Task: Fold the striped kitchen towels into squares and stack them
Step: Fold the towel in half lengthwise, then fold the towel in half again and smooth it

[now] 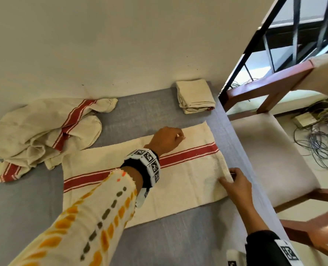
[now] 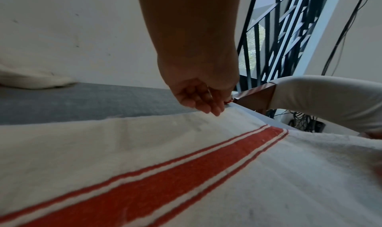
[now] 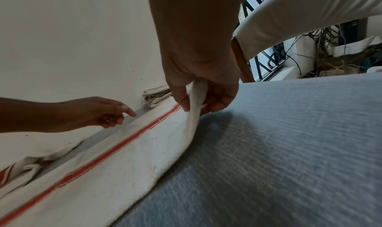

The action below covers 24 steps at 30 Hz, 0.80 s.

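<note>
The spread towel (image 1: 178, 177) lies flat on the grey table (image 1: 25, 217), long axis along its red stripe. Right hand (image 1: 236, 186) pinches the towel's right end — lifted slightly. Left hand (image 1: 166, 140) hovers above the far edge, fingers loosely curled, holding nothing. Folded stack (image 1: 195, 96) sits beyond the towel.

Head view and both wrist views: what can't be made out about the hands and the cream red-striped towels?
- Left hand: head view shows only its back; whether the fingertips touch the spread cream red-striped towel is unclear in the wrist views.
- Folded cream towel stack: count too small to tell.
- Crumpled striped towel pile: number hidden by folds.
- Right hand: pinches the spread towel's edge.
</note>
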Each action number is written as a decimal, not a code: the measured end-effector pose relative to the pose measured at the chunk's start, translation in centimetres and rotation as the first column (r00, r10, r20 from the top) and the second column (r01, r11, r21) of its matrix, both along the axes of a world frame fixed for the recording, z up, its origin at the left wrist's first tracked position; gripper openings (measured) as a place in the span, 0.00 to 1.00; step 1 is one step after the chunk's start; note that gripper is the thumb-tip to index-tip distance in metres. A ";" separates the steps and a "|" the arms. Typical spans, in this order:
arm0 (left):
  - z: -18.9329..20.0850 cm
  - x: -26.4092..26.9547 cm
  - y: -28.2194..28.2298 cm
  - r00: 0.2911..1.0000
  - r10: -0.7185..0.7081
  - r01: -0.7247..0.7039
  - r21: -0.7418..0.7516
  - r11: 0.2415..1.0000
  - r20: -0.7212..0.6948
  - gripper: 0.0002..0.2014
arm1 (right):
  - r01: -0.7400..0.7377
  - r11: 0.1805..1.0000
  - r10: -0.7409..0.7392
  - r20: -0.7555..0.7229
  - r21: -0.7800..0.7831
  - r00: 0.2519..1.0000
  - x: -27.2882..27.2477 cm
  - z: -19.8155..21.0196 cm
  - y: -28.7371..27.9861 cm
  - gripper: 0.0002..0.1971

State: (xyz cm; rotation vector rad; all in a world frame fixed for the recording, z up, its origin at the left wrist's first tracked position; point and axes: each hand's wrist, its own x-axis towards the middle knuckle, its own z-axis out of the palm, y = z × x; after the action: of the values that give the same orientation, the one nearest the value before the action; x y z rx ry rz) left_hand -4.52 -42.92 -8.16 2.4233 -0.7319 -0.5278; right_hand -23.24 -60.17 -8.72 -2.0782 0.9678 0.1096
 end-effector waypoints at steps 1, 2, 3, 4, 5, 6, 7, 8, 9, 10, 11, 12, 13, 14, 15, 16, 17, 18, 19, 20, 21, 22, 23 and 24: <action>-0.1 -0.1 -1.0 0.998 -0.001 0.001 -0.001 1.000 -0.056 0.13 | 0.002 0.999 -0.003 0.030 0.035 1.000 0.0 0.3 0.1 0.15; -0.3 -0.1 -1.9 0.995 0.009 -0.010 -0.015 1.000 -0.100 0.13 | 0.003 0.998 -0.006 0.054 0.064 0.999 0.1 0.5 0.1 0.16; -0.3 -0.1 -2.7 0.992 0.021 -0.026 -0.038 0.999 -0.127 0.13 | 0.010 0.996 -0.017 0.073 0.092 0.997 0.2 0.7 0.2 0.16; -0.5 -0.1 -3.4 0.990 0.019 -0.027 -0.055 0.998 -0.143 0.13 | 0.027 0.992 -0.038 0.086 0.125 0.996 0.4 0.8 0.1 0.15; -0.7 0.0 -3.9 0.991 -0.002 -0.006 -0.053 0.999 -0.135 0.16 | 0.042 0.986 -0.059 0.099 0.162 0.993 0.6 0.9 0.2 0.14; -0.8 0.2 -4.3 0.993 -0.047 0.045 -0.017 0.999 -0.106 0.20 | 0.057 0.979 -0.080 0.110 0.198 0.991 0.7 1.1 0.2 0.14; -1.0 0.3 -4.8 0.992 -0.111 0.114 0.052 0.992 -0.060 0.24 | 0.063 0.972 -0.092 0.122 0.226 0.988 0.8 1.2 0.0 0.14; -1.0 0.6 -5.0 0.984 -0.179 0.178 0.124 0.976 -0.003 0.27 | 0.048 0.970 -0.083 0.140 0.237 0.987 0.8 1.3 -0.1 0.13; -1.0 0.7 -5.4 0.968 -0.247 0.236 0.179 0.955 0.038 0.29 | 0.007 0.972 -0.046 0.163 0.234 0.986 0.8 1.4 -0.4 0.11; -1.0 0.9 -5.7 0.947 -0.315 0.293 0.220 0.930 0.071 0.31 | -0.057 0.973 0.014 0.186 0.224 0.982 0.7 1.6 -0.6 0.09; -0.9 1.1 -6.0 0.917 -0.385 0.348 0.262 0.900 0.104 0.33 | -0.128 0.968 0.084 0.203 0.216 0.976 0.6 1.8 -0.8 0.07; -0.7 1.2 -6.4 0.879 -0.456 0.398 0.312 0.863 0.138 0.34 | -0.196 0.957 0.151 0.213 0.213 0.965 0.6 2.0 -1.1 0.06; -0.5 1.4 -6.7 0.839 -0.517 0.438 0.357 0.825 0.167 0.34 | -0.251 0.944 0.202 0.225 0.214 0.953 0.6 2.2 -1.3 0.06; -0.4 1.6 -7.0 0.803 -0.566 0.469 0.385 0.795 0.189 0.32 | -0.292 0.930 0.238 0.240 0.222 0.941 0.7 2.4 -1.6 0.06; -0.3 1.7 -7.2 0.777 -0.596 0.496 0.387 0.778 0.204 0.28 | -0.323 0.918 0.264 0.255 0.231 0.930 0.8 2.6 -1.8 0.06; -0.3 1.8 -7.4 0.763 -0.611 0.516 0.371 0.772 0.212 0.22 | -0.350 0.907 0.284 0.273 0.235 0.919 0.9 2.9 -1.9 0.06; -0.3 2.0 -7.6 0.757 -0.616 0.526 0.354 0.773 0.219 0.17 | -0.375 0.898 0.305 0.287 0.231 0.908 1.0 3.1 -2.1 0.07; -0.3 2.3 -7.6 0.757 -0.614 0.527 0.347 0.776 0.224 0.14 | -0.392 0.891 0.319 0.297 0.230 0.900 1.0 3.2 -2.2 0.08; -0.1 2.5 -7.4 0.763 -0.608 0.522 0.344 0.781 0.221 0.12 | -0.398 0.888 0.324 0.300 0.231 0.897 1.1 3.3 -2.3 0.09; 0.1 2.9 -7.0 0.778 -0.590 0.512 0.329 0.794 0.214 0.11 | -0.398 0.887 0.324 0.300 0.234 0.897 1.1 3.4 -2.4 0.09; 0.3 3.3 -6.4 0.801 -0.560 0.493 0.298 0.817 0.211 0.11 | -0.396 0.887 0.322 0.298 0.235 0.898 1.1 3.5 -2.4 0.09; 0.8 3.6 -5.7 0.823 -0.526 0.470 0.264 0.843 0.216 0.11 | -0.397 0.887 0.323 0.298 0.237 0.898 1.1 3.7 -2.4 0.09; 1.2 3.8 -5.0 0.836 -0.498 0.448 0.236 0.862 0.230 0.11 | -0.399 0.885 0.324 0.297 0.241 0.898 1.1 3.8 -2.4 0.09; 1.8 3.9 -4.0 0.844 -0.475 0.427 0.223 0.876 0.249 0.11 | -0.402 0.881 0.325 0.298 0.250 0.898 1.0 4.0 -2.1 0.08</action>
State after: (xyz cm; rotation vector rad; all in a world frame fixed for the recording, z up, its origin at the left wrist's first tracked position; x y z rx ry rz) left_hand -0.60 -46.94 -6.39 2.5059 -1.4704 -0.4106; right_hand -22.20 -62.30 -4.69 -1.9044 0.3675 0.1789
